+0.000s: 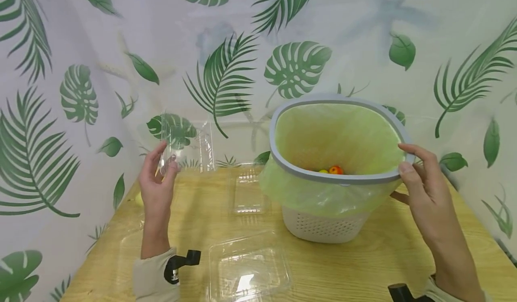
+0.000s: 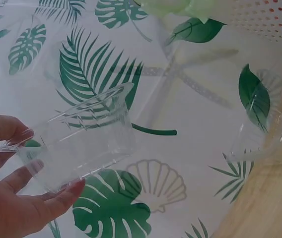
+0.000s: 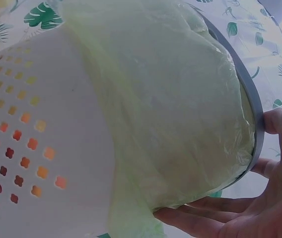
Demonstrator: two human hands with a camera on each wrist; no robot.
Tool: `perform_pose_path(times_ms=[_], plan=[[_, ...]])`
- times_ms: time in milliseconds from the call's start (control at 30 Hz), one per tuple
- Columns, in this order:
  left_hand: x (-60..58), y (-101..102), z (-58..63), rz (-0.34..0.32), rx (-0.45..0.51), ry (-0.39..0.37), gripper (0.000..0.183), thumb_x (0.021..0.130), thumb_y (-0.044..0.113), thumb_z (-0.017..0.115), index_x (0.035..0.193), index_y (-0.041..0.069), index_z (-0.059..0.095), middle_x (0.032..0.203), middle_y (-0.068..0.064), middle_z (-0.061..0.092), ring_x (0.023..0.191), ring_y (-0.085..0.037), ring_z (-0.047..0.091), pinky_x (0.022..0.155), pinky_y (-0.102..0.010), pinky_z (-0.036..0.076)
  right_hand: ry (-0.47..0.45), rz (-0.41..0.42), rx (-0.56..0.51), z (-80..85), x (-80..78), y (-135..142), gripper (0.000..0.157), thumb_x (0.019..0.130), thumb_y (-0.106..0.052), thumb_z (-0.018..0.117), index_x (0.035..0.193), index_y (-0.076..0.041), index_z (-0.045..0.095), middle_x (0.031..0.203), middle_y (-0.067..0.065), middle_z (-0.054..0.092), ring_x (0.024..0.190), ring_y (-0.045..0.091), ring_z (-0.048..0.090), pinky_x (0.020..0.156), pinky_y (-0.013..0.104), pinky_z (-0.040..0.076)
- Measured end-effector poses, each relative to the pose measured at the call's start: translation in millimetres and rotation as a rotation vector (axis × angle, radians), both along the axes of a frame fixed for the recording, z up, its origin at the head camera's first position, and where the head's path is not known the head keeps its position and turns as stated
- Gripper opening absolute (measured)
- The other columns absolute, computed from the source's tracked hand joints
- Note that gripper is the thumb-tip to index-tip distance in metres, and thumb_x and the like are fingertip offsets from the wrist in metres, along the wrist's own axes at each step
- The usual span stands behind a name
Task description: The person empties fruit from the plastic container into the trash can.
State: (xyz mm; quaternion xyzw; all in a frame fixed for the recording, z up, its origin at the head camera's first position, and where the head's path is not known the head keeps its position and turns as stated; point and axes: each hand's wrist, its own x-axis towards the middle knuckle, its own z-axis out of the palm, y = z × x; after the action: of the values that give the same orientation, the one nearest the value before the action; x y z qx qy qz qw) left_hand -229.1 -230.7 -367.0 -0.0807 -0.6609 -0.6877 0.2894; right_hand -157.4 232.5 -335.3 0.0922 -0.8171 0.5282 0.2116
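A clear plastic container [image 1: 187, 151] is held up off the table at the left, between the thumb and fingers of my left hand [image 1: 156, 185]. In the left wrist view the container [image 2: 89, 144] is tilted, and I see nothing inside it. My right hand [image 1: 430, 190] grips the grey rim [image 1: 299, 171] of a white perforated bin [image 1: 323, 228], thumb and fingers around its right edge. A yellow-green plastic bag [image 1: 327, 199] lines the bin and folds over its outside. Deep inside show a red fruit-like item [image 1: 336, 170] and part of a yellow-green one [image 1: 323, 171].
More clear plastic containers lie on the wooden table [image 1: 315, 270]: one box [image 1: 248, 194] left of the bin, another [image 1: 250, 268] near the front. Something small and yellow [image 1: 139, 199] shows behind my left wrist. A leaf-print curtain [image 1: 226, 19] hangs behind the table.
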Motion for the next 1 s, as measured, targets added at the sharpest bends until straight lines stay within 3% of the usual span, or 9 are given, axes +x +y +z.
perform_pose_path(times_ms=[233, 333, 433, 567, 867, 1000], plan=[[-13.9, -13, -28.8, 0.065, -0.058, -0.209, 0.044, 0.093, 0.003, 0.054, 0.136, 0.013, 0.05, 0.146, -0.003, 0.038, 0.126, -0.03, 0.044, 0.082, -0.019, 0.05, 0.0, 0.001, -0.006, -1.9, -0.4, 0, 0.044, 0.103, -0.02, 0.034, 0.147, -0.018, 0.032, 0.128, 0.014, 0.044, 0.105, 0.009, 0.054, 0.066, 0.019, 0.054], [-19.0, -14, -37.4, 0.082, -0.089, -0.263, 0.043, 0.094, 0.005, 0.052, 0.135, 0.016, 0.05, 0.146, -0.002, 0.039, 0.124, -0.028, 0.046, 0.081, -0.021, 0.049, 0.002, 0.015, -0.022, -1.6, -0.7, 0, 0.044, 0.103, -0.018, 0.035, 0.147, -0.018, 0.032, 0.125, 0.013, 0.045, 0.104, 0.01, 0.054, 0.067, 0.019, 0.053], [-23.7, -14, -45.8, 0.074, -0.116, -0.296, 0.043, 0.094, 0.004, 0.051, 0.135, 0.014, 0.05, 0.146, -0.004, 0.039, 0.129, -0.024, 0.041, 0.093, -0.03, 0.044, 0.003, 0.028, -0.04, -1.3, -1.1, 0, 0.044, 0.102, -0.018, 0.035, 0.147, -0.017, 0.032, 0.123, 0.013, 0.045, 0.103, 0.011, 0.055, 0.067, 0.018, 0.053], [-28.6, -14, -57.4, 0.053, -0.142, -0.345, 0.044, 0.093, 0.002, 0.05, 0.136, 0.01, 0.048, 0.148, -0.008, 0.037, 0.138, -0.024, 0.028, 0.11, -0.041, 0.029, 0.0, 0.022, -0.035, -1.6, -1.5, 0, 0.044, 0.103, -0.018, 0.035, 0.146, -0.017, 0.032, 0.121, 0.013, 0.046, 0.102, 0.01, 0.055, 0.067, 0.018, 0.053], [-39.1, -17, -82.2, -0.025, -0.192, -0.473, 0.046, 0.095, 0.003, 0.049, 0.14, 0.003, 0.039, 0.15, -0.014, 0.032, 0.139, -0.029, 0.024, 0.111, -0.044, 0.027, -0.001, 0.004, -0.019, -1.6, -1.5, 0, 0.044, 0.103, -0.019, 0.034, 0.147, -0.018, 0.031, 0.125, 0.013, 0.044, 0.103, 0.009, 0.054, 0.066, 0.018, 0.053], [-38.3, -19, -87.9, -0.043, -0.207, -0.537, 0.048, 0.096, 0.005, 0.048, 0.142, 0.0, 0.034, 0.15, -0.018, 0.029, 0.137, -0.037, 0.025, 0.11, -0.048, 0.026, -0.005, -0.003, -0.004, -1.5, -1.7, 0, 0.044, 0.103, -0.02, 0.034, 0.147, -0.019, 0.031, 0.126, 0.013, 0.044, 0.104, 0.009, 0.054, 0.066, 0.019, 0.054]])
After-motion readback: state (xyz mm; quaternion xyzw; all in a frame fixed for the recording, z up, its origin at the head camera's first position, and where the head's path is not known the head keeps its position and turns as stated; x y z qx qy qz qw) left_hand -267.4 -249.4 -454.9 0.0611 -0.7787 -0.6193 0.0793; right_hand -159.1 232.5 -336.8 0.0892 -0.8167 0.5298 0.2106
